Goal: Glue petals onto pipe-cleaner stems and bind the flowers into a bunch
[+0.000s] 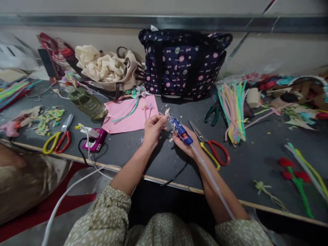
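Observation:
A blue hot glue gun [178,128] lies in the grip of my right hand [188,141], its nozzle aimed up and left. A long clear glue stick [210,176] runs out of its back along my forearm. My left hand [154,130] pinches a small pale flower-like piece [167,112] close to the nozzle; whether the two touch I cannot tell. White and purple scraps cling around the nozzle. Behind my left hand, a pink sheet [123,118] carries finished-looking pale flowers and fuzzy stems. Scissors with red and yellow handles [214,150] rest just right of my right hand.
A dark patterned bag [184,65] stands at the back beside a beige bag [110,68]. Left are a green bottle [85,102], a purple power socket [96,140] and another pair of scissors [60,135]. Bundled fuzzy stems [234,116] and green pliers [212,114] lie right. Another person's arm shows left.

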Motion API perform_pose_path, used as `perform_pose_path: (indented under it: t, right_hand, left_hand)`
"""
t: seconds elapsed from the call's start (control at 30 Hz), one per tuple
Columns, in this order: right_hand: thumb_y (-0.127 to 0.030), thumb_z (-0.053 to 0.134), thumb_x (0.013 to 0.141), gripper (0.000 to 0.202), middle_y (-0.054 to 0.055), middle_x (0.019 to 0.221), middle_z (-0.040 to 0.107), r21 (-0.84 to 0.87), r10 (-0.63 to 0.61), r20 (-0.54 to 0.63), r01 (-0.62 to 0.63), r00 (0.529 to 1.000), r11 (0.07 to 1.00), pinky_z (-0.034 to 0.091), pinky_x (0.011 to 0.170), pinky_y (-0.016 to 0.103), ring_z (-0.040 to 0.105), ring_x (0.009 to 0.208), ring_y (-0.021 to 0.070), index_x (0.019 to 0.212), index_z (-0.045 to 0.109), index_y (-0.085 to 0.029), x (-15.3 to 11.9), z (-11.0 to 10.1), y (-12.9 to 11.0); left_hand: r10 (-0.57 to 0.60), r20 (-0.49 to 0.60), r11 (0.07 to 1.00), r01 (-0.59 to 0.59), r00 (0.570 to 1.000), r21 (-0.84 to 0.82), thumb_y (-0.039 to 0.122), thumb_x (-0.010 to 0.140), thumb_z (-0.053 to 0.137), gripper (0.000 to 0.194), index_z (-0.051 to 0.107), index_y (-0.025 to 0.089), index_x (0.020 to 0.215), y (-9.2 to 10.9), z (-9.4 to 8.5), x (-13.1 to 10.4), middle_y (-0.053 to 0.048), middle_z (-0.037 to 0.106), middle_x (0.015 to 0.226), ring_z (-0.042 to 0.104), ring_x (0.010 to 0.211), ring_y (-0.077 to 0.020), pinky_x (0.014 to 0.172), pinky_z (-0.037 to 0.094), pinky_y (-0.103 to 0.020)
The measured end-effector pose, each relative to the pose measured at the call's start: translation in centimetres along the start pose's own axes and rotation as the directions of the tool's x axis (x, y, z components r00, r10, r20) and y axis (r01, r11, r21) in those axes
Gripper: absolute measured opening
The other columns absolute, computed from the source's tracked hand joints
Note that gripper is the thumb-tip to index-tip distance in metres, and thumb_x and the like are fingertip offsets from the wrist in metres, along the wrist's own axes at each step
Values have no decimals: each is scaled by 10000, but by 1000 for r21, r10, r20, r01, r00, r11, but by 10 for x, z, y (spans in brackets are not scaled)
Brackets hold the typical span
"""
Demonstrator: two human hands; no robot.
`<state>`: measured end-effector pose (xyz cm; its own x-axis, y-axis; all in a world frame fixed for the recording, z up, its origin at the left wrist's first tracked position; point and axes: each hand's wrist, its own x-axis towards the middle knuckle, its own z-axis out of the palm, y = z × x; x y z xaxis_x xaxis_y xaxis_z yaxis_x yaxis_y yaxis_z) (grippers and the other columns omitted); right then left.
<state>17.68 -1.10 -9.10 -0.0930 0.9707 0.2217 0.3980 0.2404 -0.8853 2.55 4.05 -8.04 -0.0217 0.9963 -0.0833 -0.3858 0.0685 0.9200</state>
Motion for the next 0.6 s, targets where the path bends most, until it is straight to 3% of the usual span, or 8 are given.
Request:
perform_pose_path:
  t: [0.37, 0.6]
  right_hand:
    - [-394, 662, 789, 207, -31, 692, 574, 34, -24, -20, 25, 1000, 999, 452, 558, 260, 515, 577, 126, 876, 582, -224, -1, -3, -4]
    - [-398, 723, 754, 245, -65, 566, 541, 165, 77, 36, -82, 996, 983, 424, 432, 235, 491, 423, 104, 837, 571, -225, -3, -1, 1]
  left_hand:
    - [-4, 10, 1000, 4, 1000, 12, 374, 655, 793, 238, 681, 179, 733, 0, 1, 0, 10, 588, 671, 522, 560, -74, 543, 496, -208]
    - [6, 7, 1000, -6, 1000, -15, 370, 642, 805, 254, 688, 166, 737, 0, 1, -1, 15, 588, 664, 523, 559, -73, 538, 486, -212]
